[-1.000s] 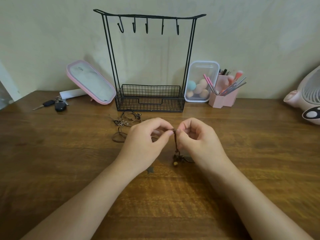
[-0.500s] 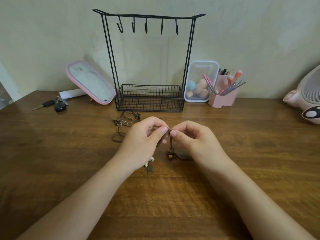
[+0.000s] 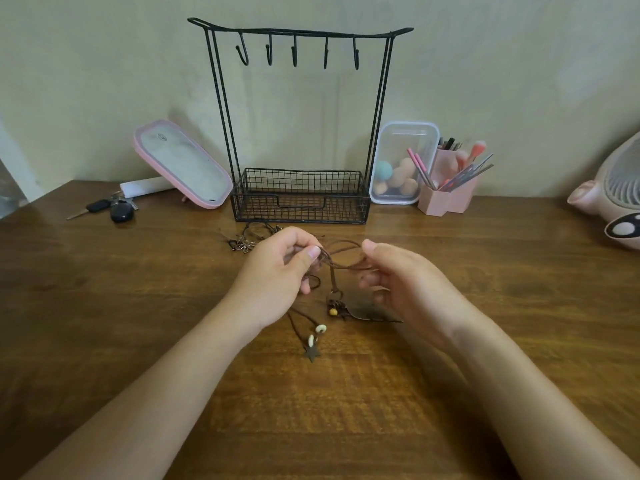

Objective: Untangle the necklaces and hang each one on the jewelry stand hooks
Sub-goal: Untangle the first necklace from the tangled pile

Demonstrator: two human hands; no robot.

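**As two bare hands draw a brown cord apart, the stand's hooks hang bare**

Where a brown wooden desk meets a pale wall, a tall black wire jewelry stand with a mesh basket base stands upright. Its five hooks carry nothing.

In front of it, just above the desk, the person's left grip pinches a thin brown necklace cord between thumb and forefinger. The right grip, near it, has its fingers curled round the other end of the same loop, with the thumb lifted off. The cord crosses over itself between them.

From that crossing a strand drops to a cluster of small charms with a yellow bead and a dark feather-shaped pendant, which rest on the desk. A second brown cord with two white ring beads and a dark star trails from under the left grip toward the viewer. A third heap of cord and metal charms lies behind the left grip, near the basket.

The step in hand looks like freeing the first necklace from the second. To do it well, the person would likely hold the loop open and slack. They would trace which strand passes over which at the crossing and feed the pendant end back through rather than tug, since a hard pull could tighten the knot. Lifting the charms off the desk may help them clear the beaded cord.
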